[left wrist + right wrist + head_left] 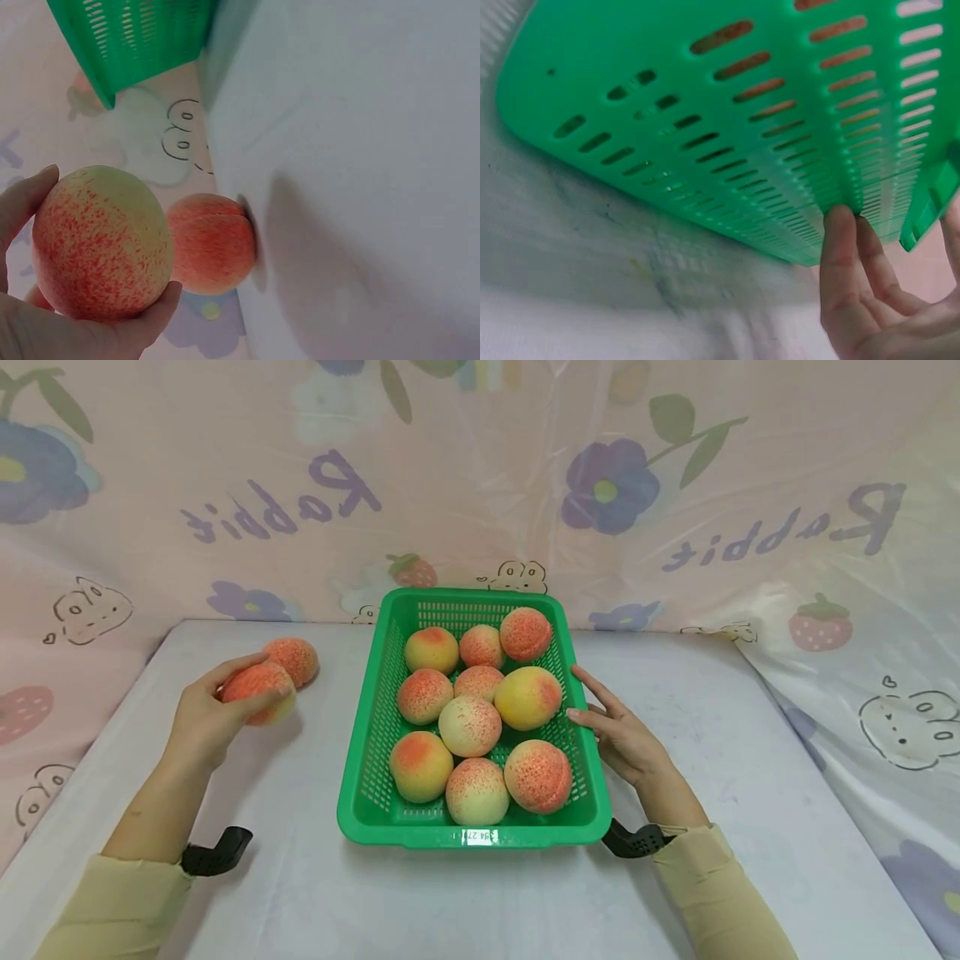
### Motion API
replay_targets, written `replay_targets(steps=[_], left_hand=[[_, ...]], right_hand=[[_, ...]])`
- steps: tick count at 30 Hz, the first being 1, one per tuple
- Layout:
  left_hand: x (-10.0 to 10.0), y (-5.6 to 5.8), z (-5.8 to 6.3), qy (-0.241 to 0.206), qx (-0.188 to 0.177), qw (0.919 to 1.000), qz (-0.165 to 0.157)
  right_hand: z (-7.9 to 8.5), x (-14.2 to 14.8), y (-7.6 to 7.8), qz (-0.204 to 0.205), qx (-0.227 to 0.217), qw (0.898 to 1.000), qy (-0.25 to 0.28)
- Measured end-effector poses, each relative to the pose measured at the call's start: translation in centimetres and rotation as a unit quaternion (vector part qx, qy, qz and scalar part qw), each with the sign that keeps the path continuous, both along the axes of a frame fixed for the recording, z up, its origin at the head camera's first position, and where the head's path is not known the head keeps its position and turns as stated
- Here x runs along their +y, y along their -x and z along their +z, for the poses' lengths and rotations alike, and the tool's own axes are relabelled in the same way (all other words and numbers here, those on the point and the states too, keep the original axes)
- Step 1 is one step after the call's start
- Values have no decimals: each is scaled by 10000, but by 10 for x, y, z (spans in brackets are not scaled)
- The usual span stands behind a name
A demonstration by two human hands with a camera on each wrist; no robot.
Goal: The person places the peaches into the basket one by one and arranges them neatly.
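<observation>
My left hand (206,706) grips a red-and-yellow peach (258,692) and holds it above the white table, left of the basket. In the left wrist view the thumb and fingers wrap the sides of this peach (103,244). Just behind it, a second, redder peach (294,660) rests on the table. My right hand (626,735) holds the right side of the green basket (476,837), thumb over the rim. Fingertips (840,225) press its slotted side wall from outside, below the rim. Several peaches (470,725) lie inside the basket, some partly hidden by others.
The white table (690,718) extends on both sides of the basket. A patterned curtain (480,468) with flowers and rabbits hangs behind the table and along its sides. Black wrist straps (217,852) sit on both forearms.
</observation>
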State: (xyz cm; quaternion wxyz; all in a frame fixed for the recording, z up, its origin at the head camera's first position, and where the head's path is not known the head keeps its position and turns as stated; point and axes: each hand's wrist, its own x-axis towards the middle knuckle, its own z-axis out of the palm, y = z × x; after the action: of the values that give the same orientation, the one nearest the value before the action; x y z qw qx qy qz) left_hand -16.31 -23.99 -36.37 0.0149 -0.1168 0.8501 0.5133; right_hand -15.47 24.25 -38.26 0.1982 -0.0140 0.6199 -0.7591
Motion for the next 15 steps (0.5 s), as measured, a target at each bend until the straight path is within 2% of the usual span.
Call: replay_targets(steps=[7, 15], left_hand=[[13, 1, 14, -117, 178, 9997, -115], [29, 8, 33, 50, 477, 9982, -361]], right_hand=[[0, 0, -1, 8, -13, 10000, 31], [-1, 0, -1, 7, -2, 10000, 94]])
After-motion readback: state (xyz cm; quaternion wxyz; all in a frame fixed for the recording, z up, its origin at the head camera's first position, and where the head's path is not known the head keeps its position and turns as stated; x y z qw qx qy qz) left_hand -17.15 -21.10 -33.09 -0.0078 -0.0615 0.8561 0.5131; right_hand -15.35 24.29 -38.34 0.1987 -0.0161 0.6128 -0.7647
